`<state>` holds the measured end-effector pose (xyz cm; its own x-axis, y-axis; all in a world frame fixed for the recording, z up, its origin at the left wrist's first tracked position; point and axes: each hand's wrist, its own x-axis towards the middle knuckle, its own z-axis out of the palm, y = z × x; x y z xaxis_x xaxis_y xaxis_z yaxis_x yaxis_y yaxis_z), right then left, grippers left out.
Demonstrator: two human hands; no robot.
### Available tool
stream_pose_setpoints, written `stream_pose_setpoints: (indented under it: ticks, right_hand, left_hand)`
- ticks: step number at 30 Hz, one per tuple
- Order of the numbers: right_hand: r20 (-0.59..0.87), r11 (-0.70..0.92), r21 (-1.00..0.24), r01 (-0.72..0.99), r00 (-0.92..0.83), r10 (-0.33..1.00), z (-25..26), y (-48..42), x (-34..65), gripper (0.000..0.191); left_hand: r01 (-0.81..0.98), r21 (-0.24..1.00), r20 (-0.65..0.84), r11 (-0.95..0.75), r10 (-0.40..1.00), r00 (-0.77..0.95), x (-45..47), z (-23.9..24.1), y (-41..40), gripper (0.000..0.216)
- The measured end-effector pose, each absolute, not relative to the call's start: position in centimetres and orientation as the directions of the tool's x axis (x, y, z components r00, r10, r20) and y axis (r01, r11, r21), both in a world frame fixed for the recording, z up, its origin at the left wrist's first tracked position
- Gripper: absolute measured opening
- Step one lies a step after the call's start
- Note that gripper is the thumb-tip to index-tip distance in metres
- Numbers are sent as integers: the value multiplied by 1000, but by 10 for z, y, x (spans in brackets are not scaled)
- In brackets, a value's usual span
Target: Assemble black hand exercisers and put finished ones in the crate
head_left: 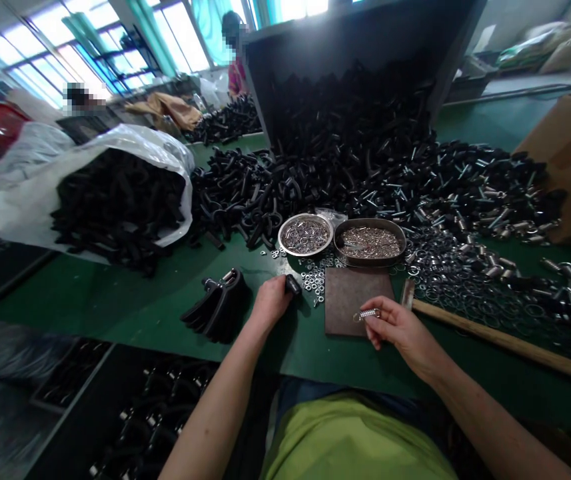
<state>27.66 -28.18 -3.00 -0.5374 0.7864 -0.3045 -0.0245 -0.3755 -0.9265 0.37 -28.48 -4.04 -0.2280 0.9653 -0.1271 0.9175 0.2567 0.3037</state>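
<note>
My left hand (269,303) is closed round a black curved plastic handle (292,285) just above the green table (115,300). My right hand (396,327) pinches a small metal spring with a ring (366,314) over a dark square pad (352,298). A stack of assembled black grips (220,307) lies left of my left hand. Two round metal dishes, one with rings (306,235) and one with small bits (370,241), stand just beyond the pad.
A big heap of black handles (345,153) spills from a dark bin at the back. Springs and washers (470,267) litter the right side. A wooden-handled hammer (505,341) lies at the right. A white sack of black parts (115,193) sits left. Two people work far behind.
</note>
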Motion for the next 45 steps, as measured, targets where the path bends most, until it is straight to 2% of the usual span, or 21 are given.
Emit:
stream_pose_setpoints:
  ticks: [5,7,8,10,12,14,17,20,23,25,27,28,31,33,36,39,45]
  right_hand:
    - [-297,-369,-929,-28,-537,789,-34,-285,278,28]
    - [-308,-396,-917,-49,-544,781,-33,-288,276,28]
    - [-317,-418,-906,-61,-554,770,-32,-290,275,28]
    - [-337,-465,-882,-80,-583,739,-28,-293,270,29]
    - [-352,-504,-859,-90,-611,709,-23,-296,265,30]
    - [-358,-528,-844,-94,-634,685,-20,-298,260,30]
    - [-353,-544,-832,-107,-655,668,-20,-300,256,29]
    - [-366,-579,-802,-147,-645,671,-23,-299,255,27]
    - [-393,-618,-769,-163,-642,658,-23,-297,254,27]
    - [-367,-553,-822,-137,-614,699,-22,-294,255,26]
    - [-284,-379,-923,-60,-556,781,-20,-290,256,25]
    - [-235,-278,-961,-2,-524,818,-19,-289,257,24]
    - [-148,-79,-983,163,-468,872,-15,-285,261,23]
    - [-135,-47,-979,197,-459,878,-11,-285,263,23]
    - [-125,-43,-982,183,-463,878,-2,-289,263,21]
    - [-90,9,-977,215,-445,891,5,-294,261,19]
    - [44,205,-910,360,-408,912,1,-299,260,13]
  left_hand:
    - [852,412,-144,325,946,-291,-3,-34,-291,16]
    - [772,541,-150,334,941,-302,6,-31,-300,19]
    - [674,661,-164,331,939,-301,14,-29,-306,23]
    - [342,887,-223,310,937,-271,35,-27,-319,30]
    - [21,953,-292,303,933,-211,57,-24,-331,33]
    - [-90,942,-333,322,930,-154,75,-21,-339,32]
    - [-112,941,-330,319,938,-106,88,-17,-344,27]
    - [-67,954,-299,293,950,-90,88,-14,-344,24]
    - [50,974,-219,223,973,-68,86,-14,-346,21]
    - [133,983,-119,127,991,-63,86,-16,-347,17]
    - [184,980,-59,75,994,-89,88,-19,-348,15]
    - [181,978,-80,99,991,-112,90,-22,-349,16]
    - [28,960,-269,277,948,-169,99,-31,-350,23]
    - [-165,914,-391,370,911,-128,106,-36,-349,26]
    - [-431,773,-513,464,859,5,119,-39,-347,30]
    - [-546,670,-551,502,830,86,130,-35,-344,31]
    - [-575,659,-524,486,844,113,140,-30,-343,25]
